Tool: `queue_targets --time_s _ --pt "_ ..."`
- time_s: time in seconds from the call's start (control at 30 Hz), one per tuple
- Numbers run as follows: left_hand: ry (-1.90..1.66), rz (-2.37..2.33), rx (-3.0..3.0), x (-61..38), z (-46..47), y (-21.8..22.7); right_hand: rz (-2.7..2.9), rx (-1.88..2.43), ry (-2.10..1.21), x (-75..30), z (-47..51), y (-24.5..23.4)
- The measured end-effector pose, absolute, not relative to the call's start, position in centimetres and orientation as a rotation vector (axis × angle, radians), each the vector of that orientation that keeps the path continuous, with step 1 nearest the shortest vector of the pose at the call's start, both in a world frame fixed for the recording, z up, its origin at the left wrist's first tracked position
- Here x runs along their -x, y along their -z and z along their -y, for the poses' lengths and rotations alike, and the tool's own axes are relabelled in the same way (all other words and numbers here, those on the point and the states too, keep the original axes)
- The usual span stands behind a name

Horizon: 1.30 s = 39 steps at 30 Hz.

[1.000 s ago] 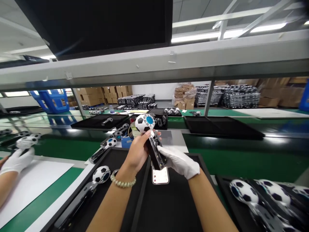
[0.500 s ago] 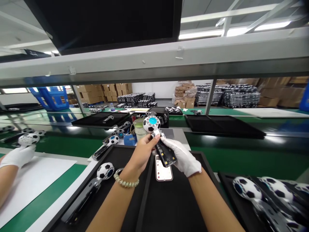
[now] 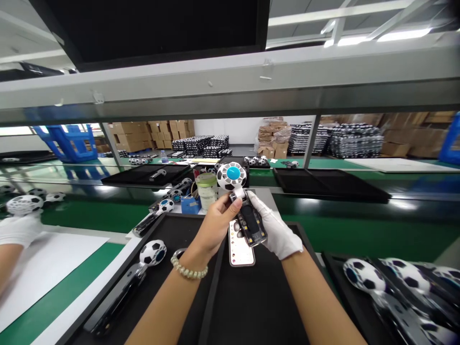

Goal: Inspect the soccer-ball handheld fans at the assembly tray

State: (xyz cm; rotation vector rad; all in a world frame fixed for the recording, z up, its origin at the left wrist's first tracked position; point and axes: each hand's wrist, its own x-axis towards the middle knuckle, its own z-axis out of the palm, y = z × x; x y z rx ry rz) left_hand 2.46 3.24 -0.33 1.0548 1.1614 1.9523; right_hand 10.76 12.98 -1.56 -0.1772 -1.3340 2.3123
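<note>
Centre of frame, above a black tray: the bare left hand grasps the neck of a soccer-ball handheld fan, ball head up. The white-gloved right hand cradles its clear handle w/ dark electronics inside — a firm two-hand hold, good for steady work, held over a white dotted panel. Another fan lies lower left on the tray.

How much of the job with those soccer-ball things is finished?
Done-looking: a soccer-ball gadget lies whole on the black tray, with more at right. In hand: the left hand and gloved right hand grip another by its clear handle. Left: a white dotted panel lies loose; black-and-white stacks stand behind.
</note>
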Motion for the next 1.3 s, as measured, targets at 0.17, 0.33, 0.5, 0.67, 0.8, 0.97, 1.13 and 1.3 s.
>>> queue_targets --time_s 0.17,0.33,0.5,0.67,0.8,0.97,1.13,1.3 --pt "-1.93 -1.152 -1.059 -2.5 -3.3 0.4 1.293 0.152 -2.315 -10.8 -12.9 1.4" --pt "-1.924 -1.158 -1.069 -2.4 -3.4 0.5 1.274 0.152 -2.315 -10.7 -12.9 1.4" --pt "-1.921 -1.193 -1.071 -2.3 -3.5 0.7 1.274 0.166 -2.31 -10.7 -12.8 1.5" --pt "-1.92 -1.193 -1.084 -2.4 -3.5 0.8 1.278 0.174 -2.293 -10.7 -12.8 1.5" --pt "-1.916 -1.202 -1.085 -2.4 -3.5 0.8 1.288 0.182 -2.276 -10.7 -12.9 1.7" --pt "-1.91 -1.222 -1.109 -2.3 -3.6 1.0 1.301 0.188 -2.263 -10.7 -13.1 2.0" --pt "-1.898 -1.327 -1.188 -1.7 -4.0 1.5 1.318 0.181 -2.258 -10.6 -13.6 2.3" --pt "-1.794 -1.704 -1.143 0.9 -4.9 2.7 1.347 0.205 -2.259 -10.3 -14.4 2.6"
